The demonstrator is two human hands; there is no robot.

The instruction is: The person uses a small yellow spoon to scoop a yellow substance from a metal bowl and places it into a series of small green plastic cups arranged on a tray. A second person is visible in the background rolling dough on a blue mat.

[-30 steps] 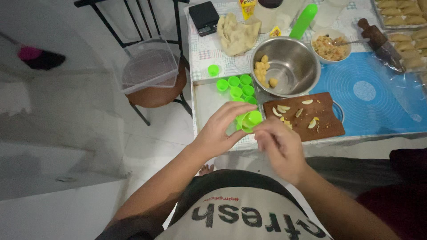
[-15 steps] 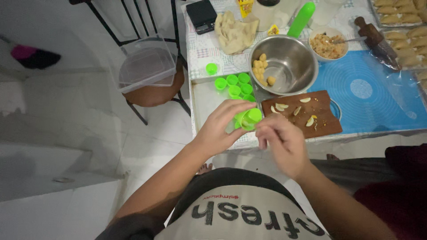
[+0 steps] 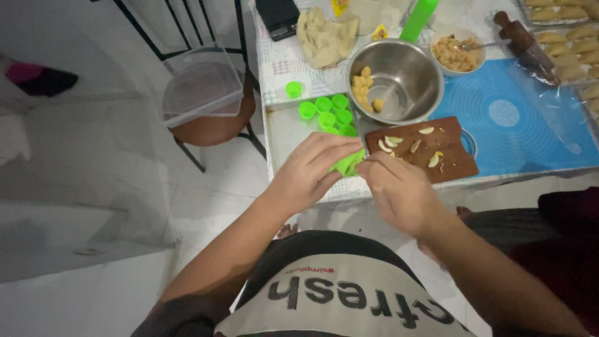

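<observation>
Both hands — left hand [image 3: 310,171], right hand [image 3: 399,190] — pinch a green mould [image 3: 347,163] beside the brown board [image 3: 437,159].

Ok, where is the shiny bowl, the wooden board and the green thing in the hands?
Metal bowl [image 3: 409,78], head view, on its bare inner wall.
Wooden board [image 3: 452,159], head view, on a bare patch near its right end.
Green mould [image 3: 347,163], head view, on the part showing between both hands.

Left hand [image 3: 312,168]: forearm reaching forward from lower left, palm down, fingers curled inward, fingertips pinched toward centre. Right hand [image 3: 399,193]: forearm entering from lower right, back of hand up, fingers bent, tips meeting the left hand's. 2 bare forearms converge.
</observation>
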